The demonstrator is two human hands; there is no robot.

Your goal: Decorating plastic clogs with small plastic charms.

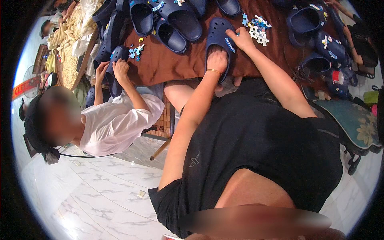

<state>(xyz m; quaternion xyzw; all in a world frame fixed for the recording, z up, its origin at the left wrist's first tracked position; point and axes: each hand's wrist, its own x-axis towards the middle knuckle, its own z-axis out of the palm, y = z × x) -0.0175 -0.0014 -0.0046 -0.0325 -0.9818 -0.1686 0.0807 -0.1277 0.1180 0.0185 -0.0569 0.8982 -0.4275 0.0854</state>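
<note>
A navy clog (216, 33) with round holes in its upper stands toe-away at the edge of the brown cloth. My left hand (217, 62) reaches into its foot opening and holds it from inside, the fingertips hidden. On the clog's right side sits a blue and white lettered charm (229, 45). Closed beside that charm, my right hand (241, 40) has its thumb pressed on the upper and its other fingers curled; anything small between them is hidden. A pile of white and blue shoe charms (258, 30) lies just to the right of this hand.
More navy clogs (171, 35) lie along the far side of the cloth (150, 66), others (305, 22) at right. At left, a co-worker (120, 116) in white handles another clog (116, 74) near small charms (136, 52). A padded chair (352, 124) stands at right.
</note>
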